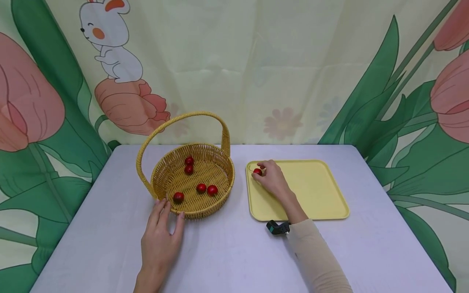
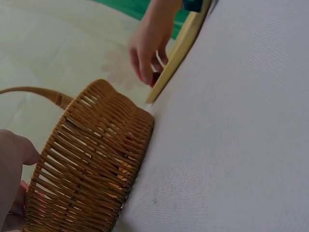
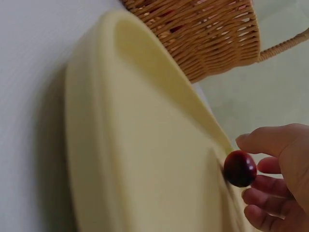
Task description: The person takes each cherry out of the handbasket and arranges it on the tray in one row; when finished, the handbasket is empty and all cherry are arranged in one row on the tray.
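A round wicker basket with a tall arched handle stands on the left of the table. Several dark red cherries lie inside it. My left hand rests at the basket's near-left rim, fingers fairly straight and thumb apart from them. On the right, my right hand has its thumb and fingers around one cherry at the far-left corner of a yellow tray. A thin stem shows beside that cherry in the head view. How firmly the fingertips press on it is hard to see.
A white cloth covers the table. Behind it hangs a backdrop printed with tulips and a rabbit. The basket's handle rises above its rim, and a narrow gap separates basket and tray. My right wrist wears a dark band.
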